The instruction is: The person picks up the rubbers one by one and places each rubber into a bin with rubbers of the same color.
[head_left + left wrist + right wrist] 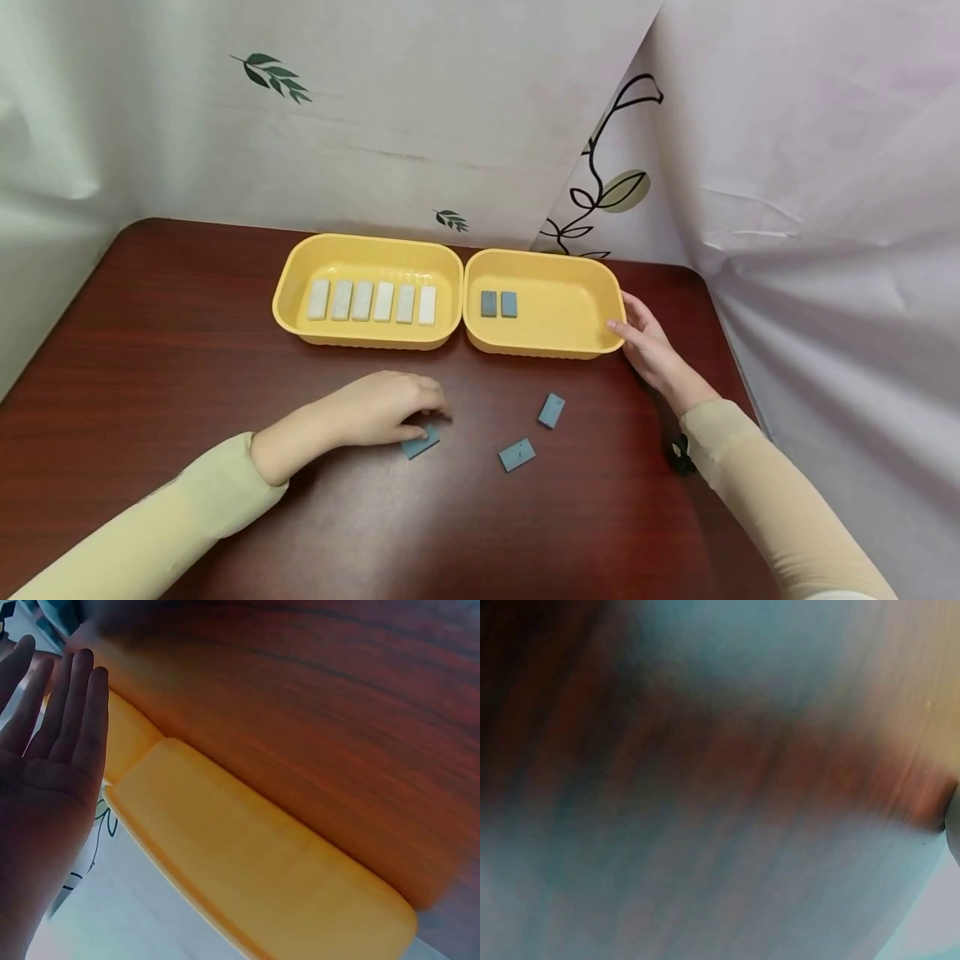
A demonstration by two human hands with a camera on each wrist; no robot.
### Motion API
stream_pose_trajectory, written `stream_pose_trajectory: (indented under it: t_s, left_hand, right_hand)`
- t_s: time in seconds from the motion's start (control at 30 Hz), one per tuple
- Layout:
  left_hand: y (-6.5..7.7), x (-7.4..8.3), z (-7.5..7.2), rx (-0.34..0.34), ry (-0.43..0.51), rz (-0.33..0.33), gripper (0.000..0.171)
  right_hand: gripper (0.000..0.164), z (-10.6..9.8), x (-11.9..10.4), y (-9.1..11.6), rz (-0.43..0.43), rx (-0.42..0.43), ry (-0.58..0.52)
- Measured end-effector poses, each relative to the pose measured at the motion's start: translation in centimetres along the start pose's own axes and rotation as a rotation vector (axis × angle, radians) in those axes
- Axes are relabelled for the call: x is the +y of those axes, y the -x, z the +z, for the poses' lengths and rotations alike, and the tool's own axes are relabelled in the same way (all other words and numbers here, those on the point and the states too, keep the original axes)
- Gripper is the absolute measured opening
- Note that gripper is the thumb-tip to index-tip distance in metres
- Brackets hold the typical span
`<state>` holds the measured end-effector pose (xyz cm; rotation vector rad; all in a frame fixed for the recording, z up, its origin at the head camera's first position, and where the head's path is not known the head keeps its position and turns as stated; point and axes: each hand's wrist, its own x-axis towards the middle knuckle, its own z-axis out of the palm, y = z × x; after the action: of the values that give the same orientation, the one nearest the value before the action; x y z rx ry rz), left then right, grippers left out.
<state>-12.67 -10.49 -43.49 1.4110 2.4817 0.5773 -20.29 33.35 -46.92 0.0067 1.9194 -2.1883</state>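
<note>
My left hand is over the table, its thumb at a small blue-grey block whose far part the hand hides. In the left wrist view the fingers stand nearly straight with nothing between them. At the right end of the right yellow tray, my right hand grips the wall, thumb over the rim and fingers outside. Two blue-grey blocks lie side by side in that tray's left part. Two more, a nearer block and a farther block, lie on the table before it.
A left yellow tray stands end to end with the right one and holds a row of several white blocks. Behind the dark red wooden table hangs a pale leaf-patterned curtain. A small black object lies beside the right sleeve.
</note>
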Motion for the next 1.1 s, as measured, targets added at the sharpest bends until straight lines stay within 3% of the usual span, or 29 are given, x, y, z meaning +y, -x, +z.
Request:
stream_pose_trajectory:
  t_s: [0.27,1.1]
  left_hand:
    - [0.52,0.01,0.60,-0.042,-0.015,-0.025,0.034]
    - [0.50,0.77,0.63,-0.065,-0.126,0.038,0.024]
  right_hand:
    - [0.048,-0.08,0.04,0.03,0.005,0.000,0.001]
    - [0.047,-0.03,-0.05,-0.01,0.013,0.007,0.003]
